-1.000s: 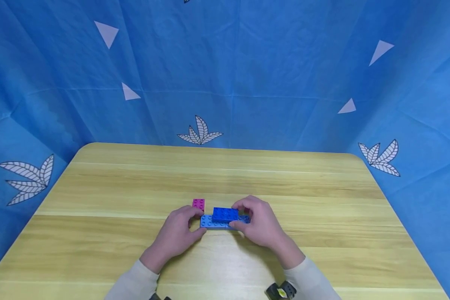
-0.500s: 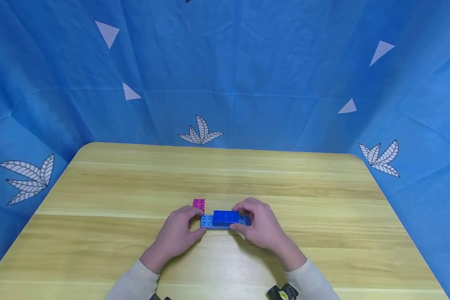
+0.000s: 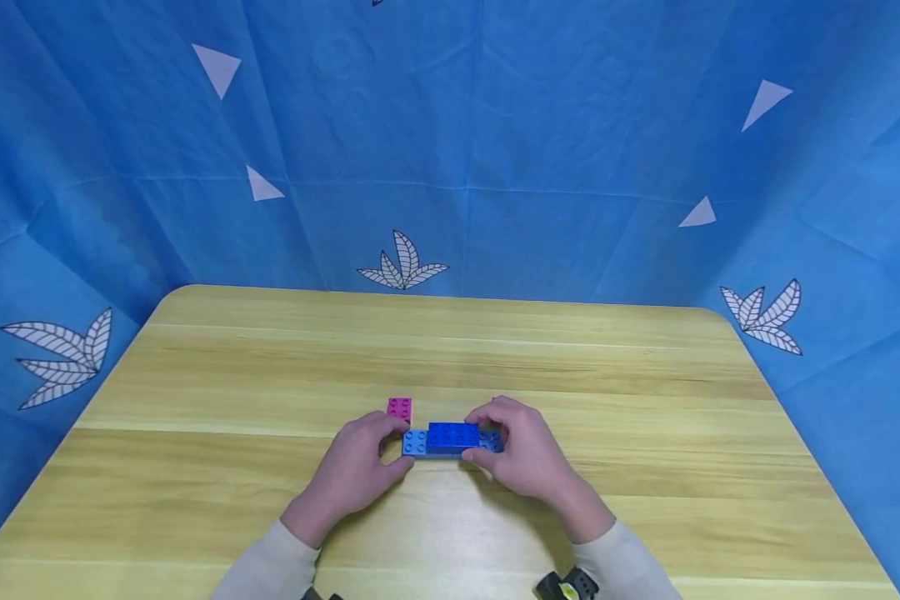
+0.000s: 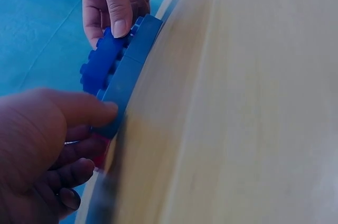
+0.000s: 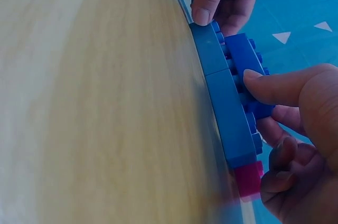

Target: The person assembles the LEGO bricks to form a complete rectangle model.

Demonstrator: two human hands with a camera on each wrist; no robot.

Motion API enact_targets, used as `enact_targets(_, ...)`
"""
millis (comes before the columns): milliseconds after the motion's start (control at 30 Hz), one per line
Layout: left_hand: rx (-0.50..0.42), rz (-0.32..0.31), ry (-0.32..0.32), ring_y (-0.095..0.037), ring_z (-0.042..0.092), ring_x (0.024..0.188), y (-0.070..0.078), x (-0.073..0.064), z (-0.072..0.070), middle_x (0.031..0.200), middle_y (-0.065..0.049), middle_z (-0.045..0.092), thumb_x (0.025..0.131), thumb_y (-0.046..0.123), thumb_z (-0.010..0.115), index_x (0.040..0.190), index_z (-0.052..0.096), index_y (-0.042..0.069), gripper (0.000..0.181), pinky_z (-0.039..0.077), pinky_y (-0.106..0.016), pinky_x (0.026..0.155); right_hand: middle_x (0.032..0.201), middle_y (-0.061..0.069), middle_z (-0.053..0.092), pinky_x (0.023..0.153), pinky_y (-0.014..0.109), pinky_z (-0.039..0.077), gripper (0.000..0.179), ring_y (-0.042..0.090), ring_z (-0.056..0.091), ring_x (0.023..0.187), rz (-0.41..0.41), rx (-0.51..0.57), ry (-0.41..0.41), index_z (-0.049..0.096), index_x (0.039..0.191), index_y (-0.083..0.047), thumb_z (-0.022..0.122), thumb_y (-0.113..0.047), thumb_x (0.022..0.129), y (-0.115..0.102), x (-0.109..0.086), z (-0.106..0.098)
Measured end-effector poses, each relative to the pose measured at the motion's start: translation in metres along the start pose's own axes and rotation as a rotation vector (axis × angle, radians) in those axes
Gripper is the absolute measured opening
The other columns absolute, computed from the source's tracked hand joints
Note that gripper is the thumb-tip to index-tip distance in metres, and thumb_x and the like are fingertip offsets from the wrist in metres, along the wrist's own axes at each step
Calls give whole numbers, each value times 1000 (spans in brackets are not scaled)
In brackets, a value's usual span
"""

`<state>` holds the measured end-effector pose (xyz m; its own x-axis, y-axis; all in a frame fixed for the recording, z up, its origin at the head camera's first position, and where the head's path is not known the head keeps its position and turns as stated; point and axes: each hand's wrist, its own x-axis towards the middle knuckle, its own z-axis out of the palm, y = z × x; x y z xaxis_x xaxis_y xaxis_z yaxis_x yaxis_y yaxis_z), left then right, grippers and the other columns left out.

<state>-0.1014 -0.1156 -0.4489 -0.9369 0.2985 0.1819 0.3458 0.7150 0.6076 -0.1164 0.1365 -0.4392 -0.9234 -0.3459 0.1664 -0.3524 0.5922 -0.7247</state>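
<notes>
Pinching the dark brick (image 3: 452, 437) by its long sides over the light bricks (image 3: 415, 443), your right hand (image 3: 523, 448) has the best hold imo for what's probably light, stiff, slick-ish plastic, while your left hand (image 3: 354, 467) grips their left end.

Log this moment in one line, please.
left hand: pinches left end of light-blue brick row | right hand: holds dark-blue brick over row, gap visible between | pink brick: behind row's left end
</notes>
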Motion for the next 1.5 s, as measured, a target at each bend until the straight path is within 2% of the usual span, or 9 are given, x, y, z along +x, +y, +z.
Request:
enact_targets(167, 25, 13, 18, -16, 60, 87, 3, 0, -3, 97, 0, 66, 76, 18, 87, 110, 72, 5, 40, 52, -37, 82, 88, -12, 60, 58, 29, 44, 32, 16, 50, 65, 6, 2, -5, 73, 101, -19, 90, -15, 74, -1, 0, -1)
enact_targets(367, 8, 66, 21, -27, 60, 115, 9, 4, -4, 116, -8, 68, 77, 24, 87, 114, 71, 5, 44, 43, -44, 102, 88, -12, 60, 58, 29, 44, 32, 15, 50, 65, -3, 2, -10, 73, 101, -19, 90, -15, 75, 0, 0, -1)
enact_targets(433, -10, 81, 18, -28, 58, 118, 12, 7, -3, 118, -7, 68, 77, 25, 87, 115, 71, 6, 45, 41, -45, 105, 87, -12, 60, 57, 29, 44, 32, 14, 50, 65, -7, 0, -9, 73, 101, -19, 90, -15, 75, 0, 1, -1)
enact_targets(633, -47, 107, 7, -28, 57, 117, 17, 14, 2, 112, -3, 69, 78, 25, 87, 112, 72, 8, 41, 41, -45, 103, 87, -12, 60, 56, 28, 44, 31, 13, 50, 64, -11, 7, -9, 73, 100, -20, 90, -15, 75, 1, 1, -1)
enact_targets(900, -41, 91, -9, -34, 56, 120, 20, 14, 6, 112, -4, 70, 81, 24, 85, 111, 73, 10, 35, 37, -52, 106, 87, -12, 60, 57, 28, 44, 31, 13, 49, 64, 1, 17, -14, 72, 100, -20, 90, -14, 75, 0, 1, -1)
enact_targets(1300, -55, 101, -12, -24, 59, 104, 20, 14, 7, 108, -3, 70, 81, 22, 85, 112, 72, 9, 35, 44, -45, 96, 86, -12, 60, 56, 28, 43, 32, 11, 47, 63, 0, 14, -9, 73, 100, -20, 90, -13, 74, 0, 0, 0)
enact_targets(1500, -44, 103, -10, -25, 60, 105, 19, 14, 8, 110, -3, 70, 81, 21, 85, 110, 72, 9, 34, 45, -45, 96, 85, -12, 60, 56, 28, 43, 32, 11, 47, 63, 1, 11, -7, 73, 100, -20, 90, -14, 74, 0, 1, 0)
